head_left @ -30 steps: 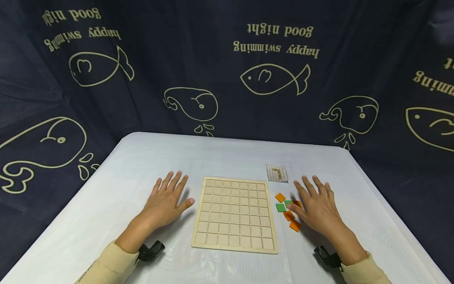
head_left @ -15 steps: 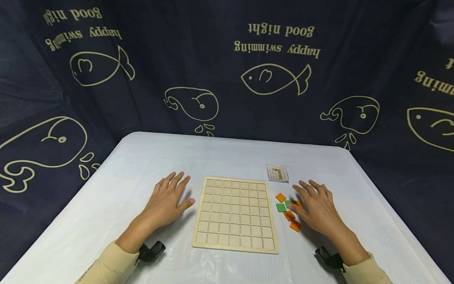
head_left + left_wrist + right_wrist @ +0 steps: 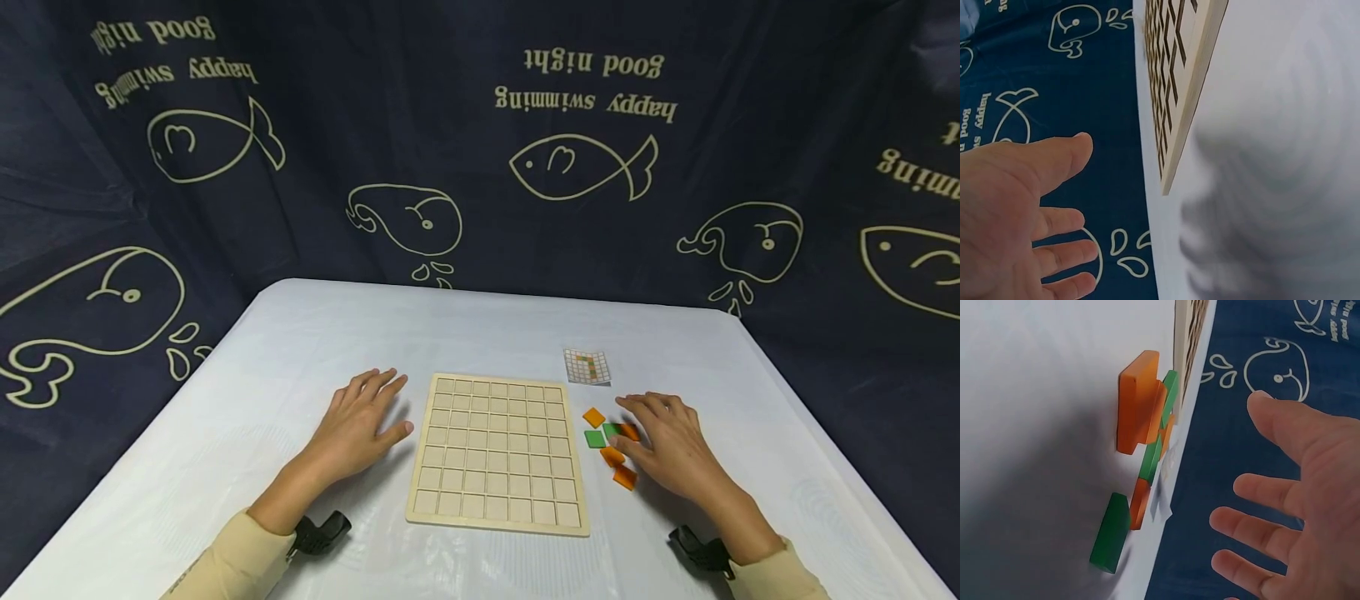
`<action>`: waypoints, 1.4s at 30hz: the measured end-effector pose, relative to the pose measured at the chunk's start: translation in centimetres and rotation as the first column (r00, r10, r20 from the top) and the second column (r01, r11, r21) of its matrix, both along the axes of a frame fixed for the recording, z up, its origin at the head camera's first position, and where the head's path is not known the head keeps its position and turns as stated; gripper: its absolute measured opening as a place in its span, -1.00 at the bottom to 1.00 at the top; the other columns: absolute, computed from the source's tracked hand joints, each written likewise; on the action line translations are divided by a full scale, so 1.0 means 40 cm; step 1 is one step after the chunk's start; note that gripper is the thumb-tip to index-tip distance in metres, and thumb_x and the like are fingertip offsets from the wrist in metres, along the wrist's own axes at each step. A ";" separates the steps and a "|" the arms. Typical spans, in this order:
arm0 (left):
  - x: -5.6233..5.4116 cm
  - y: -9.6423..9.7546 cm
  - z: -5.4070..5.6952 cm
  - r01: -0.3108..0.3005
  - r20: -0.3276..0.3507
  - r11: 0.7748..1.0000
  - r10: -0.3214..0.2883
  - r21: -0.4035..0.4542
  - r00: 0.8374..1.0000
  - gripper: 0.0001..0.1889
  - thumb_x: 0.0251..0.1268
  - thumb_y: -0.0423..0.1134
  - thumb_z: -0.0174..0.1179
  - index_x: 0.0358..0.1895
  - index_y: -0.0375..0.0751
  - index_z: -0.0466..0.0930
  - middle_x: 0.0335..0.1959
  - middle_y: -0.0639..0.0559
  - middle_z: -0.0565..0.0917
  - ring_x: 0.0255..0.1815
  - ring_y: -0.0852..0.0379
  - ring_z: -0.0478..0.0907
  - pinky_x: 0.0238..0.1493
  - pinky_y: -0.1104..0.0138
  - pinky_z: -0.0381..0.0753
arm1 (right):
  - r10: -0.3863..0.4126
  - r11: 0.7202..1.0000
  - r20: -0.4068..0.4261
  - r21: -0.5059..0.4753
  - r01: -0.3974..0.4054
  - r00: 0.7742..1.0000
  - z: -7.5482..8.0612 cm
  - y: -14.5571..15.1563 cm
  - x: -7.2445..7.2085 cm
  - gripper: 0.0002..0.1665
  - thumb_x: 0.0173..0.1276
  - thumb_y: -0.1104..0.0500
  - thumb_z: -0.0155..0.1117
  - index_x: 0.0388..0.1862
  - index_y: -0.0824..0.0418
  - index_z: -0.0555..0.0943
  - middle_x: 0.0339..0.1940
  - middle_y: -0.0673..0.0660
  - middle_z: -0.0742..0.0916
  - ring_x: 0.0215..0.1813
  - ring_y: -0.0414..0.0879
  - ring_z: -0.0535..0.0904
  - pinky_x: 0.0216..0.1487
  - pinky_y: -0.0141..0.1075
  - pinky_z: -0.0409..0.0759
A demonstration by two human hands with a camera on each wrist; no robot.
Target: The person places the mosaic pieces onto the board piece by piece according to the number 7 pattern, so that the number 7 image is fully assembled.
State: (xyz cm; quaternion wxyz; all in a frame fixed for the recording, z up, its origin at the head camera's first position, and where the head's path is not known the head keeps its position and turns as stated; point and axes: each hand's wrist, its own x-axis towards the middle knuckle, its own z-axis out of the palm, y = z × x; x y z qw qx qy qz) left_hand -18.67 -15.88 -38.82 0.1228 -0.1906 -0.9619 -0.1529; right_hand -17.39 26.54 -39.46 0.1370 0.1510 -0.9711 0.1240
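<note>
My left hand (image 3: 352,429) hovers palm down just left of a square wooden grid board (image 3: 497,460), fingers slightly bent. Nothing is in its grasp; the left wrist view shows the bare palm. To the board's right, my right hand (image 3: 671,442) hangs over a loose group of small square tiles. An orange tile (image 3: 594,417), a green tile (image 3: 595,439) and another orange tile (image 3: 625,477) lie nearest the board. My right thumb overlaps part of the group in the head view. One more green tile (image 3: 1110,534) shows in the right wrist view, hidden under the hand from above.
A small card (image 3: 587,367) printed with a coloured grid lies beyond the tiles, near the board's far right corner. Everything rests on a white-covered table (image 3: 450,325). A dark curtain (image 3: 480,233) with fish and whale drawings hangs behind its far edge.
My right hand's fingers have drawn back and bent a little, lowering toward the tiles. My left fingers have bent slightly and shifted a bit to the right. Board, card and tiles stay put.
</note>
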 end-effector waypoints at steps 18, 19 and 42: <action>-0.008 0.000 -0.010 0.066 0.020 0.996 -0.068 0.056 0.998 -0.32 0.11 0.04 0.29 0.30 -0.17 0.39 0.34 -0.08 0.40 0.36 -0.11 0.23 0.17 -0.02 0.22 | -0.017 0.999 0.067 -0.029 0.019 0.998 -0.008 0.025 -0.013 -0.39 0.09 -0.01 0.43 0.13 0.18 0.56 0.01 0.19 0.63 0.05 0.13 0.38 -0.04 -0.03 0.23; -0.009 0.000 -0.012 0.069 0.022 0.996 -0.070 0.056 0.997 -0.32 0.11 0.03 0.29 0.30 -0.17 0.39 0.34 -0.08 0.41 0.36 -0.10 0.23 0.17 -0.02 0.22 | -0.016 0.999 0.070 -0.032 0.018 0.997 -0.009 0.026 -0.014 -0.39 0.09 0.00 0.44 0.12 0.18 0.57 0.00 0.19 0.63 0.04 0.12 0.38 -0.05 -0.03 0.23; -0.030 0.011 -0.046 0.158 0.095 0.977 -0.172 0.141 0.980 -0.38 0.05 -0.06 0.36 0.21 -0.20 0.48 0.26 -0.04 0.49 0.25 -0.02 0.33 0.09 0.07 0.25 | 0.008 0.999 0.143 -0.047 -0.002 0.990 -0.033 0.055 -0.046 -0.48 0.08 0.05 0.44 0.02 0.23 0.63 -0.13 0.14 0.67 -0.05 0.08 0.44 -0.09 -0.07 0.25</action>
